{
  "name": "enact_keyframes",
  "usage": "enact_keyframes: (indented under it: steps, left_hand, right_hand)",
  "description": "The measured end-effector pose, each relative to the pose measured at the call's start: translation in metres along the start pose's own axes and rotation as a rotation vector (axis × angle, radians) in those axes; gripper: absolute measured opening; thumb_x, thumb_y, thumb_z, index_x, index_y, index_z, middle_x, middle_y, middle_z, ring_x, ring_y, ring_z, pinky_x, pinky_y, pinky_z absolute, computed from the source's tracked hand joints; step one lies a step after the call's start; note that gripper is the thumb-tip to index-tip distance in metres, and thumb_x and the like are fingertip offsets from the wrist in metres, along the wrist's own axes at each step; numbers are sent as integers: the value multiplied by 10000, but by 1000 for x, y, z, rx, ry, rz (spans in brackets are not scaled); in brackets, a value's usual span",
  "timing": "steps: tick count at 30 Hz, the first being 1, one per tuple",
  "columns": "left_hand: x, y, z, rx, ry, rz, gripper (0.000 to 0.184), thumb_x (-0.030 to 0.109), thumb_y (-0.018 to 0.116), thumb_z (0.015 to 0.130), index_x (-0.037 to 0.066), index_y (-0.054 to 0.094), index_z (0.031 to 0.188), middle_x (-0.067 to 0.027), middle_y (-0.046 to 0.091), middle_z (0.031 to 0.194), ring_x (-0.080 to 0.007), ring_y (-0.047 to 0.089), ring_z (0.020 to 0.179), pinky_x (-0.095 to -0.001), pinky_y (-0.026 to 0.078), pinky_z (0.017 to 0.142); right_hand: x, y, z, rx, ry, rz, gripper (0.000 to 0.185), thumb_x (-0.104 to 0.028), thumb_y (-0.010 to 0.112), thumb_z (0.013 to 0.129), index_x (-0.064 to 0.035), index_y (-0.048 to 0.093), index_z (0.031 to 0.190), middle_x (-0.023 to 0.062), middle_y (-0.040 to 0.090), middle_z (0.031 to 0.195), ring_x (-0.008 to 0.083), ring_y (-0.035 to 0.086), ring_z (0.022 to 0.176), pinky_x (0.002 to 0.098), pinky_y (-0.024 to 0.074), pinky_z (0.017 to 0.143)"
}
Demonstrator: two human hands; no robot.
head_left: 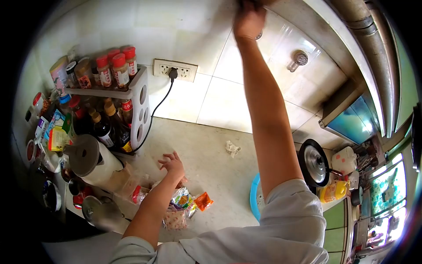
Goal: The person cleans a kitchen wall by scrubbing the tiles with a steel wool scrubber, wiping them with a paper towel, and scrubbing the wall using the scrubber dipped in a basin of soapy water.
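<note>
Wrappers [182, 200] heaped on counter [204, 149], left hand [172, 168] just beside — fingers loosely spread, empty, right hand [249, 23] high, blurry — can't tell its grip, wide room between rack [137, 105] edge and blue tub [253, 198] rim

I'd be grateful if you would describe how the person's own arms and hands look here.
Pale grey short sleeves with plain, loose ends cover only the upper arms, leaving the forearms bare. No watch or bracelet shows on either. The left hand wears no glove; the right hand also looks ungloved, though it is blurred near the top edge.
</note>
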State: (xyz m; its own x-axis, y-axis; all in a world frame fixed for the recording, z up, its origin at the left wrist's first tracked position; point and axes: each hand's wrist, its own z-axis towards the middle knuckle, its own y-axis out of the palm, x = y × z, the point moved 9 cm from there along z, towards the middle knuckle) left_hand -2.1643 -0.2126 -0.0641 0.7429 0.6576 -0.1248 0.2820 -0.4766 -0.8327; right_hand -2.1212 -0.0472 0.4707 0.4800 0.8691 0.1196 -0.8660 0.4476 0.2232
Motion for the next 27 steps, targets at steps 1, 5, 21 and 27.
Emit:
enact_keyframes:
  steps: [1,5,21,27]
  left_hand:
    - [1,0,-1,-6,4,17,1343,524,815,417,82,1,1390,-306,135,1355,-559,306,1143,-512,473,756]
    - [-1,-7,-14,-2,51,21,1330,563,791,431,70,11,1388,-308,142,1354,-562,315,1136,-496,481,751]
    - [-3,-7,-17,9,90,56,1291,614,744,473,78,9,1390,-311,138,1360,-539,311,1157,-489,477,765]
    - [-3,-6,-14,12,102,67,1290,619,741,470,83,15,1391,-315,137,1358,-539,319,1152,-481,476,768]
  right_hand:
    - [-8,17,2,-175,67,34,221,-107,530,772,-43,586,976,203,543,1044,368,505,941,412,424,814]
    - [23,26,-13,-161,-171,-99,180,-126,550,739,-165,645,886,114,583,874,311,541,813,392,457,697]
    - [17,8,-13,-175,-389,-299,103,-182,564,746,-116,614,807,124,581,876,313,539,790,405,469,642]
    - [0,36,-7,-171,-114,-283,135,-192,535,762,-76,584,813,129,567,843,314,539,778,417,472,636]
